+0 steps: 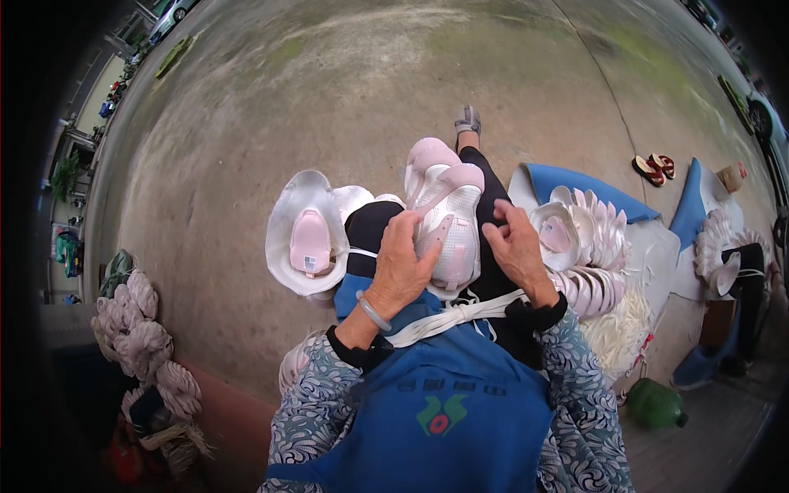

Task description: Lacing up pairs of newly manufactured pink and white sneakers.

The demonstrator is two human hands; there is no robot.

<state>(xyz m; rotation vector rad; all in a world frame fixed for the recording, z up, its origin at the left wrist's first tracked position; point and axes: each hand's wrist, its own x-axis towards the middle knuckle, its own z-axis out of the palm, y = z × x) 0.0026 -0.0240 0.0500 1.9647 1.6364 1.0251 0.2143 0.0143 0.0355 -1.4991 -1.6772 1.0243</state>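
On my lap lie pink-and-white shoe uppers, one partly over another. My left hand is closed on the left edge of the nearer upper, its thumb on the upper's side. To the right of the upper, my right hand hovers with fingers bent and apart, and no object shows in it. A bundle of white laces lies tied across my waist over a blue apron. Left of my knee, another upper has its pale lining spread wide around a pink tongue.
Rows of uppers and a heap of cream laces lie at my right, near a blue sheet. Bundled uppers are at far left. Sandals and a green bottle stand right; another person's leg shows beyond.
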